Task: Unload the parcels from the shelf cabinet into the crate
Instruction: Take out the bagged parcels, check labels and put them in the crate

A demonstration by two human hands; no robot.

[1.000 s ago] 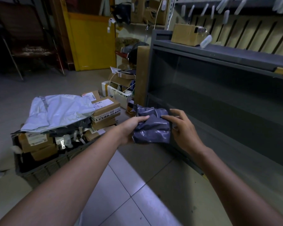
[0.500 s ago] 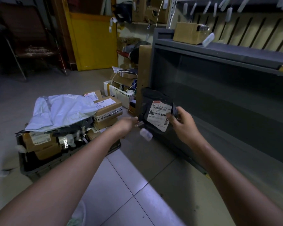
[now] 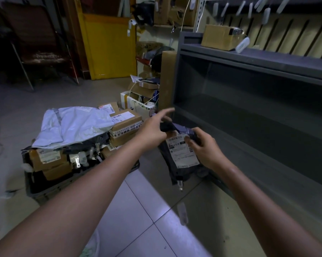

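A dark grey plastic parcel (image 3: 182,164) with a white shipping label hangs in front of the grey shelf cabinet (image 3: 249,58). My right hand (image 3: 203,147) grips its upper right part, thumb on the label. My left hand (image 3: 152,127) is at the parcel's top left corner with its fingers stretched out over it; I cannot tell whether the thumb holds the bag. The dark crate (image 3: 36,190) stands on the floor to the left, heaped with cardboard boxes and a pale grey mailer bag (image 3: 71,125). The cabinet's open compartment looks bare.
A cardboard box (image 3: 219,37) sits on top of the cabinet. More boxes and a white carton (image 3: 138,102) are piled on the floor beside the cabinet's left end. A yellow door (image 3: 108,47) and a folding chair (image 3: 37,43) stand at the back.
The parcel has come down from an upright position and now hangs lower, its label facing me. My left hand has moved onto its top corner with the fingers spread.
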